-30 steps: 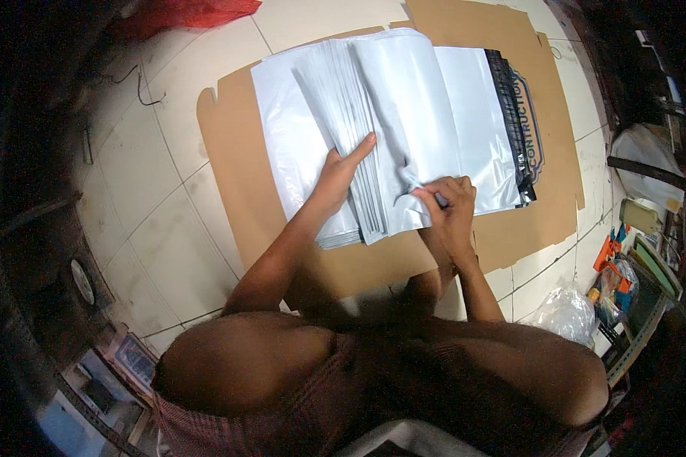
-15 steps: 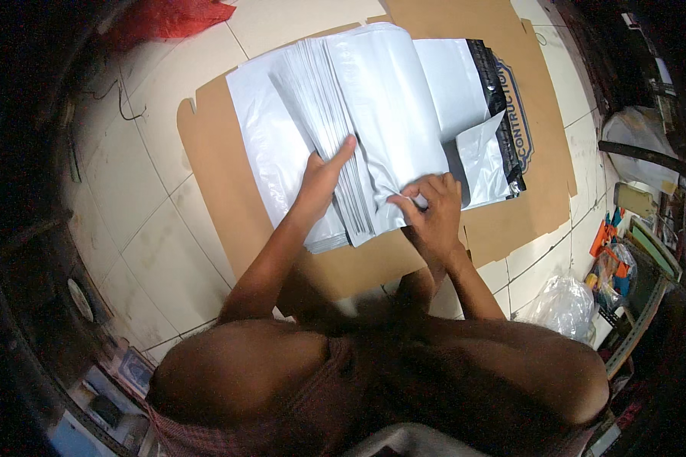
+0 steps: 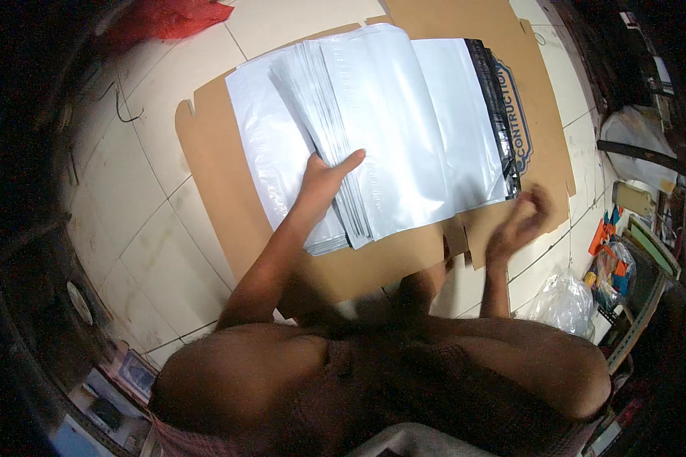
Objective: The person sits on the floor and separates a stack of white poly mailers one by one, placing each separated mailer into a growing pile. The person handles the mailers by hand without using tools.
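Note:
A stack of white plastic mailing bags (image 3: pixel 396 129) lies on a flattened cardboard sheet. Its left part is lifted and folded over, so many thin edges fan out. My left hand (image 3: pixel 324 183) is closed around these folded edges, thumb on top and fingers hidden beneath. Black strips (image 3: pixel 495 114) run along the right end of the bags. Just past the lower end of those strips, over the cardboard, is my right hand (image 3: pixel 518 225). It is apart from the bags, and motion smears its fingers.
The brown cardboard (image 3: pixel 221 183) with a blue printed emblem rests on white floor tiles (image 3: pixel 141 251). A red plastic bag (image 3: pixel 175 19) lies at the far left. To the right are a clear plastic bag (image 3: pixel 560 305) and a cluttered shelf (image 3: pixel 636 312).
My right hand has let go of the top bag's lower edge and moved right. The crumpled bag edge and raised flap now lie flat. My left hand keeps its hold, its thumb slightly shifted.

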A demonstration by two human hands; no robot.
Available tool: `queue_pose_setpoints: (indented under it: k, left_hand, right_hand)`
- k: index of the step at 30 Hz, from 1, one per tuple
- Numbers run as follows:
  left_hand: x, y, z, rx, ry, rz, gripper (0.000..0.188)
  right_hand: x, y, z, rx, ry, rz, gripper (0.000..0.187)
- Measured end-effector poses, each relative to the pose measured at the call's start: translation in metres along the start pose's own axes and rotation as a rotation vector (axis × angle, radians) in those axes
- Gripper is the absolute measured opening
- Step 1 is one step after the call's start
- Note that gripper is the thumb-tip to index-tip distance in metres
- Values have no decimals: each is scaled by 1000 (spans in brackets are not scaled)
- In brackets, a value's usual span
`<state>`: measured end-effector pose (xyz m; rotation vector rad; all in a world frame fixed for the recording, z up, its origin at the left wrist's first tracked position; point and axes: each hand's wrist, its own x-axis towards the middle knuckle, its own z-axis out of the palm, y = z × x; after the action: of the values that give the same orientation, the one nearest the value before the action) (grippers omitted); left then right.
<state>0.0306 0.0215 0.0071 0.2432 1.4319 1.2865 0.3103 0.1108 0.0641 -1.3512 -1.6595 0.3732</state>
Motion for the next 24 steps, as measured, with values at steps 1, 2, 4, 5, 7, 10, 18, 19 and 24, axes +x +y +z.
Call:
queue_pose_setpoints:
  k: [1,2,4,5,7,10,18,19,24]
  left_hand:
    - [0,0,1,5,-8,-7,48]
    - [2,-2,3,16,-24,-16,48]
    - [5,-7,2,-40,-27,13,50]
    - [7,-10,3,-75,-31,30,51]
    - [14,-13,-1,-236,95,-46,52]
    - [9,-3,4,-270,74,-109,56]
    - [2,1,-2,-1,-40,-31,58]
    - [1,0,1,9,-56,-32,57]
    - [0,0,4,-36,-44,12,46]
  right_hand:
    - [-9,-10,4,8,-309,-9,36]
    - [-20,-9,17,95,-576,-9,46]
    - [-30,-34,48,-147,-835,-299,49]
    - [-41,-25,54,-128,-771,-225,35]
    - [-40,-30,58,-102,-758,-167,27]
    - [-35,-17,54,25,-738,1,15]
    - [15,5,-9,266,260,428,35]
    - [3,5,-14,263,86,287,32]
    - [-29,-50,43,-139,-847,-203,27]
